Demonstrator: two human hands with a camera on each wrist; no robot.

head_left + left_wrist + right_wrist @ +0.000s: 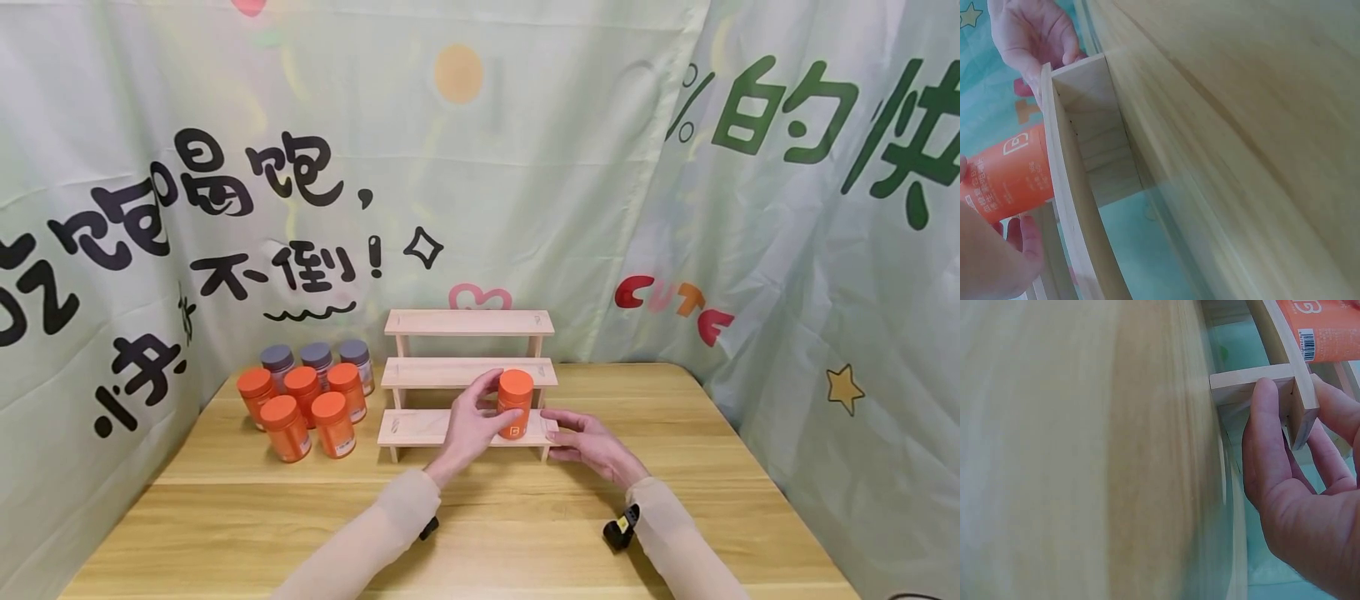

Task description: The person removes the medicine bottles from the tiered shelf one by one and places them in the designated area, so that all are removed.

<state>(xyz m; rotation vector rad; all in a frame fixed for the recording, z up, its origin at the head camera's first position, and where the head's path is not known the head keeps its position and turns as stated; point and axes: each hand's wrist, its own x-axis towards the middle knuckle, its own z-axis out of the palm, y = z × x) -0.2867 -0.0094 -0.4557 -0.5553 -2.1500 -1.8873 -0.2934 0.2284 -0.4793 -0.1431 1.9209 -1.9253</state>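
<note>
An orange-lidded orange bottle (515, 400) stands upright on the bottom step of a three-tier wooden display rack (468, 322), near its right end. My left hand (474, 425) holds the bottle, thumb at the front and fingers reaching round its left and back. At the right end of the same step, my right hand (592, 446) grips the board and its leg. In the right wrist view, its fingers (1266, 412) lie along the leg while the thumb is over the board. White print on the bottle (1010, 175) shows in the left wrist view.
Left of the rack, several orange bottles (285, 429) stand grouped on the wooden table (510, 517), with three purple-grey-lidded bottles (316, 358) behind them. A printed curtain (555, 208) hangs close behind the table.
</note>
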